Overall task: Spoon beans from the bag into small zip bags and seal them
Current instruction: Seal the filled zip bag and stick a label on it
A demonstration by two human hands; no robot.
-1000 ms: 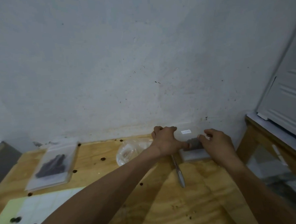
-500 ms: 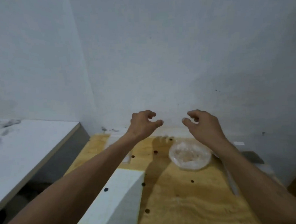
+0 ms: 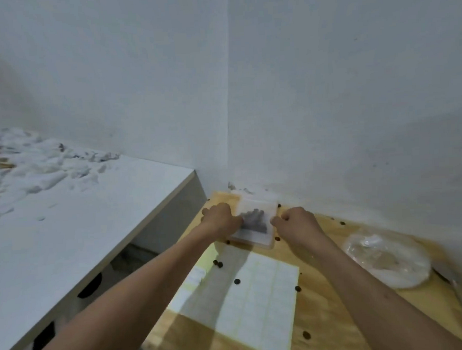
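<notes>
The small zip bag, clear with a dark clump of beans inside, lies on a stack of like bags in the wooden table's far corner. Curled fingers of the left hand and right hand pinch its side edges. Loose beans dot a lined sheet nearby.

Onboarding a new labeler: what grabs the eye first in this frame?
Both hands, left hand and right hand, flank a small zip bag of dark beans in the wooden table's far corner by the wall. Loose beans dot the table and the lined sheet; a clear plastic bag lies right.
</notes>
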